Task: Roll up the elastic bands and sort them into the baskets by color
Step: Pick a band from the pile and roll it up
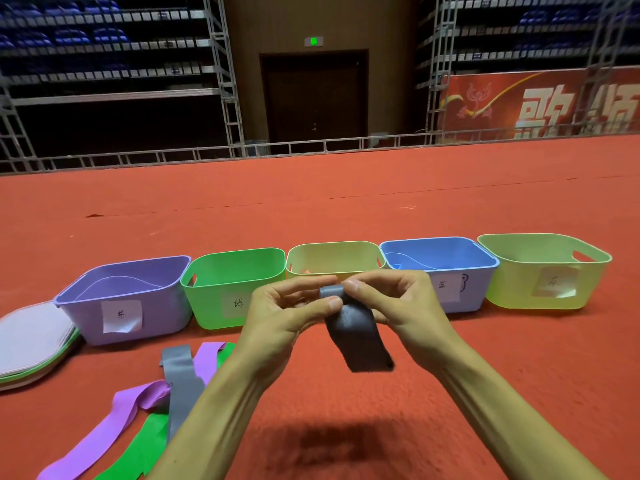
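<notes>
Grey band point(360, 337): held in the air before the row of baskets point(332, 244), its top end pinched and part-rolled between the fingers point(329, 303) of our left hand point(277, 317) and right hand point(398, 306), the rest hanging loose. We judge it light, soft and stretchy, likely to spring open, so best gripped at the rolled end. Handwritten paper labels point(122, 317): green basket point(235, 261) reads 绿, far-right basket point(540, 268) 灰. Purple, green and grey loose bands point(180, 379) lie on the red floor point(485, 393).

You look across a red carpeted floor point(346, 202) toward a dark double door point(315, 98) under a green exit sign point(313, 41), flanked by metal scaffolding point(225, 81), folded blue seating tiers point(86, 36) and a red banner point(540, 105).
</notes>
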The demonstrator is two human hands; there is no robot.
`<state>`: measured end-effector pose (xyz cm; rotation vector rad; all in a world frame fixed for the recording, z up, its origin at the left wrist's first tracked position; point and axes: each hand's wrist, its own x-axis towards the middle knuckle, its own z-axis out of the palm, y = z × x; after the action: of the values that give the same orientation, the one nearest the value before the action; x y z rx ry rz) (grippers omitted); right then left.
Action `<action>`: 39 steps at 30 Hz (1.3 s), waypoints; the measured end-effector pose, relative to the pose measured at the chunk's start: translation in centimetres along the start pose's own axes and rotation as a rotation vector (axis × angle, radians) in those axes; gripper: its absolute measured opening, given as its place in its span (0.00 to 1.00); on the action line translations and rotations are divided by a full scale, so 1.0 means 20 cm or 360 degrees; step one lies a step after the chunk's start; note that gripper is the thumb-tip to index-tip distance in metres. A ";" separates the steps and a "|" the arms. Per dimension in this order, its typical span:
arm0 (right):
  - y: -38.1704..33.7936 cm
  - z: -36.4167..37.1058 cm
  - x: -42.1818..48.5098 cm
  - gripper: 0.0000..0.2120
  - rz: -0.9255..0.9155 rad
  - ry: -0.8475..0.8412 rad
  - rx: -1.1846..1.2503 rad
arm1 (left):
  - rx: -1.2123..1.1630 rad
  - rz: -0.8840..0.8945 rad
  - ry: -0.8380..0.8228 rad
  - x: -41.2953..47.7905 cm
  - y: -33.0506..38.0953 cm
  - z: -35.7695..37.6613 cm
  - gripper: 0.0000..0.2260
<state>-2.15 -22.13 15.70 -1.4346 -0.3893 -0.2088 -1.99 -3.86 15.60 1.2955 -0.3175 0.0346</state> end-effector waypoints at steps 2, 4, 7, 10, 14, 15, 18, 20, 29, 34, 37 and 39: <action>0.00 -0.01 -0.01 0.06 -0.0054 0.0015 0.0049 | 0.0003 -0.0068 -0.0074 -0.01 0.02 0.01 0.17; 0.01 -0.01 -0.01 0.08 -0.0107 0.0004 0.0036 | 0.0023 -0.0121 -0.0121 -0.01 0.02 0.00 0.18; 0.01 0.00 -0.01 0.09 -0.0117 -0.0040 0.0041 | 0.0030 -0.0101 -0.0091 -0.01 0.04 0.00 0.18; -0.01 -0.01 -0.01 0.11 -0.0024 -0.0042 0.0020 | 0.0042 -0.0015 -0.0068 -0.01 0.04 0.00 0.14; -0.04 -0.01 0.00 0.09 0.0072 -0.0036 -0.0013 | 0.0103 0.0088 -0.0068 -0.01 0.02 0.00 0.16; -0.04 -0.01 0.00 0.08 0.0060 -0.0023 -0.0033 | 0.0099 0.0097 -0.0053 -0.01 0.02 0.01 0.18; -0.04 -0.01 0.00 0.04 0.0009 -0.0023 -0.0058 | 0.0075 0.0052 -0.0051 -0.01 0.02 0.00 0.19; -0.05 -0.02 -0.01 0.04 -0.0002 -0.0023 -0.0028 | 0.0094 -0.0039 -0.0130 -0.02 0.03 0.00 0.17; -0.03 -0.02 -0.01 0.16 0.0104 -0.0017 0.0094 | 0.0081 -0.0012 -0.0045 -0.03 0.04 0.02 0.14; -0.05 -0.02 -0.01 0.11 0.0198 -0.0020 0.0039 | 0.0103 0.0109 -0.0040 -0.02 0.01 0.01 0.17; -0.04 -0.03 -0.01 0.12 0.0142 -0.0016 0.0037 | 0.0068 0.0097 -0.0092 -0.02 0.00 -0.01 0.20; -0.04 -0.03 -0.02 0.13 0.0094 -0.0018 0.0079 | 0.0098 0.0030 -0.0158 -0.03 0.01 0.00 0.19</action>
<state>-2.69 -22.87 16.24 -1.3973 -0.3585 -0.1421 -2.57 -3.76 15.64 1.3580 -0.4164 -0.0038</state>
